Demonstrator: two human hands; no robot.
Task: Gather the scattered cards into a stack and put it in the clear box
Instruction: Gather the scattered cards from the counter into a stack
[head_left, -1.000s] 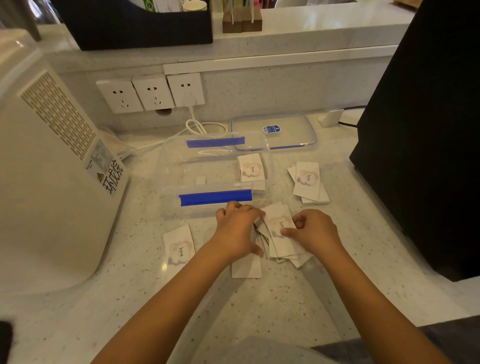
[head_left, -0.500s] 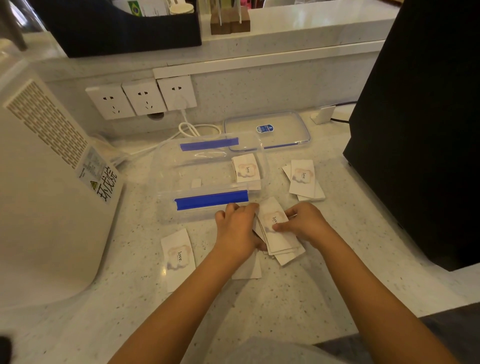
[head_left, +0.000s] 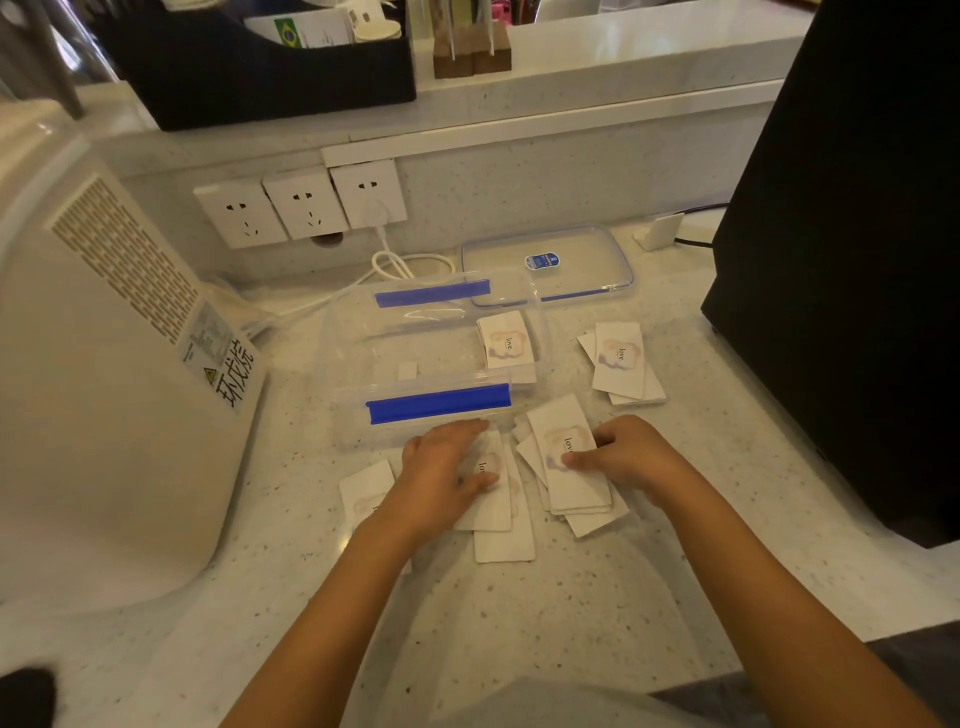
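White "love" cards lie scattered on the speckled counter. My right hand (head_left: 626, 457) pinches a loose pile of cards (head_left: 569, 467) by its right edge. My left hand (head_left: 444, 467) lies flat, palm down, on two or three overlapping cards (head_left: 496, 512) left of that pile. One more card (head_left: 363, 493) sits partly under my left forearm. A small pile of cards (head_left: 621, 364) lies farther right. The clear box (head_left: 415, 358) with blue clips stands open just behind my hands, with one card (head_left: 506, 343) inside at its right end.
The clear lid (head_left: 545, 265) lies behind the box. A big white appliance (head_left: 104, 389) stands on the left and a black block (head_left: 852, 260) on the right. Wall sockets (head_left: 301, 205) and a white cable (head_left: 400, 265) are at the back.
My left hand has drawn away to the left from the pile and now rests on separate cards. My right hand keeps its hold on the pile.
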